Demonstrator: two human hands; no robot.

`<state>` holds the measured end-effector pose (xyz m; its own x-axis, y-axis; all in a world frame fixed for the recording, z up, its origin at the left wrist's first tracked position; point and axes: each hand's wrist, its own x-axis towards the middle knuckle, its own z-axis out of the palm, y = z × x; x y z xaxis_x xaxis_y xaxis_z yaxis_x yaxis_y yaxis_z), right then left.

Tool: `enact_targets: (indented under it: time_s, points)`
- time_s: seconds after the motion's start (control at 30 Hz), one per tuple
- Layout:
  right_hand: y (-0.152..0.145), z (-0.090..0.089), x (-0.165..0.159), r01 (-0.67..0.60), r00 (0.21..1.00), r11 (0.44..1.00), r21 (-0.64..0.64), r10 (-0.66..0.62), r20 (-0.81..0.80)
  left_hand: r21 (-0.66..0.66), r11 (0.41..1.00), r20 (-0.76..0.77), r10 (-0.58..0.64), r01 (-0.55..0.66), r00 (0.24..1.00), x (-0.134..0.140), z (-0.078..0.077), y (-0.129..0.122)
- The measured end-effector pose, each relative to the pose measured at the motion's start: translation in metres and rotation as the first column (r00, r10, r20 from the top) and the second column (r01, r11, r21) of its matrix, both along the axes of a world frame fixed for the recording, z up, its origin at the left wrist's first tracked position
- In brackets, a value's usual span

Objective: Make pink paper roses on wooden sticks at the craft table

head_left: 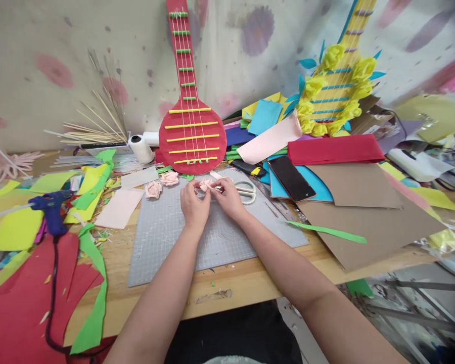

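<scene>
Pinched almost closed, the grip of the left hand [195, 203] and the grip of the right hand [228, 196] both have hold of one small pink flower [206, 185]. They are over the gray mat [220, 242] on the wood surface [246, 288]. From that flower, white scissors [254, 191] lie close by at three o'clock. Two more pink blooms [153, 190] sit near, at nine o'clock. Farther back, a red guitar shape [192, 144] stands at twelve, and a yellow guitar shape [333, 91] at two.
</scene>
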<state>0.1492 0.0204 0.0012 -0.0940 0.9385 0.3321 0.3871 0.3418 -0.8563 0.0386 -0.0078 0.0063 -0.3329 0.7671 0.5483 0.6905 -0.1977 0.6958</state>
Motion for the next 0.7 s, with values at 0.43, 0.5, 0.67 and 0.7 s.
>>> enact_targets:
  time_s: [0.43,0.5,0.67,0.7]
  points:
    - [-0.0017,0.0024,0.0042,-0.037,0.999,0.999,0.024,0.037,0.007,-0.07,0.998,-0.057,-0.001,-0.003,0.998,-0.0001,-0.0066,0.0013]
    - [-0.0014,0.0031,0.0038,-0.059,0.998,0.998,0.028,0.059,-0.01,-0.06,0.998,-0.031,0.003,-0.005,1.0,0.0001,-0.0064,0.0009]
    - [0.0021,0.0047,0.0028,-0.114,0.991,0.99,-0.082,0.108,-0.074,-0.011,1.0,-0.024,-0.008,0.008,1.0,-0.0001,-0.0068,-0.0001]
    - [0.003,0.005,0.0032,-0.133,0.988,0.984,-0.122,0.122,-0.096,0.003,1.0,-0.036,-0.013,0.013,0.999,0.0,-0.007,-0.0004]
